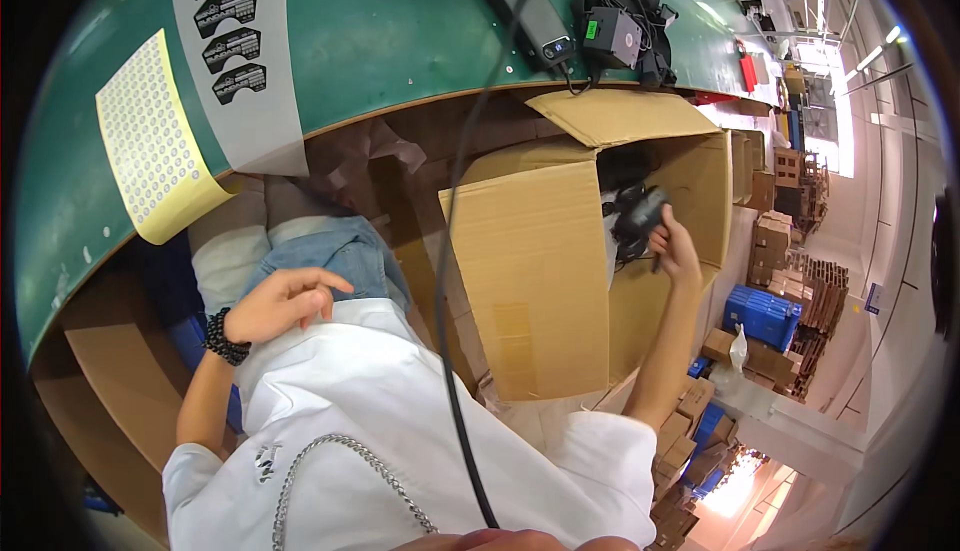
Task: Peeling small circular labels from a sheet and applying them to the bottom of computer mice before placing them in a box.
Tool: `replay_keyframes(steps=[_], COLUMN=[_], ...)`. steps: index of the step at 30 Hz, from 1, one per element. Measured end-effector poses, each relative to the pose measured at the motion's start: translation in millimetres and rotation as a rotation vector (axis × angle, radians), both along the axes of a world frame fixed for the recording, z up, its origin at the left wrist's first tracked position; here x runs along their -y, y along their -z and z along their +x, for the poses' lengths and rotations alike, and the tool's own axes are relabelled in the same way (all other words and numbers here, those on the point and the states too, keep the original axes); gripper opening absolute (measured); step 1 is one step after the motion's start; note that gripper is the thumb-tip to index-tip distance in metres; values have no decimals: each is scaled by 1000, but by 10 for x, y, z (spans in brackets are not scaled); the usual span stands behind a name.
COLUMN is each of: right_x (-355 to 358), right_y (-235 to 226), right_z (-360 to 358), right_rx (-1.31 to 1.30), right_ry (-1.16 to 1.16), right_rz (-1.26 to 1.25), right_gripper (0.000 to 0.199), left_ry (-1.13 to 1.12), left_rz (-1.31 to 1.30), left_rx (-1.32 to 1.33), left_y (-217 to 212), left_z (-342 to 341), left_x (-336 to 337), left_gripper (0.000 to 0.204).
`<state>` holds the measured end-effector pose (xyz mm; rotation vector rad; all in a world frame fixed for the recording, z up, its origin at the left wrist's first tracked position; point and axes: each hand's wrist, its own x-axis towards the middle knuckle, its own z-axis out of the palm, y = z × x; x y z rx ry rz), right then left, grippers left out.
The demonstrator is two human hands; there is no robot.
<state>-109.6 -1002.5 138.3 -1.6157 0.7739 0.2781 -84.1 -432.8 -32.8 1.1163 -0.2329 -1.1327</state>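
Note:
My right hand reaches into an opened cardboard box at my right. Its fingers are closed on a black rounded device, whose exact kind I cannot make out. More black items with cables lie in the box around it, partly hidden by shadow and the flaps. My left hand, with a black beaded bracelet at the wrist, hovers in front of my white shirt above my lap. Its fingers are loosely stretched and hold nothing.
On the green table lie a yellow sticker sheet, a grey label strip, a black power pack and a cabled black device. A black cable hangs across the view. Stacked cartons and blue crates stand farther right.

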Motion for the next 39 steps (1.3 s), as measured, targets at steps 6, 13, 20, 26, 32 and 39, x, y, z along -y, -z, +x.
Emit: replay_keyframes(steps=[6, 13, 20, 26, 32, 39], right_x=[-228, -398, -443, -259, -2493, -4566], right_y=[597, 863, 888, 396, 59, 998], right_z=[397, 294, 251, 163, 40, 491], right_rx=[77, 157, 269, 336, 126, 732], right_ry=[71, 167, 244, 20, -983, -710], right_rz=[-158, -389, -634, -363, 448, -399], right_gripper=[25, 27, 30, 27, 21, 22], left_ry=[-53, -86, -61, -128, -309, -423], left_rz=[101, 74, 104, 240, 276, 328], left_rx=[33, -12, 81, 216, 338, 673], left_y=[-25, 80, 136, 214, 396, 590], left_z=[-29, -95, -52, -35, -181, -366], left_x=[-179, -180, -137, -232, -293, -285], left_gripper=[32, 29, 28, 29, 23, 19])
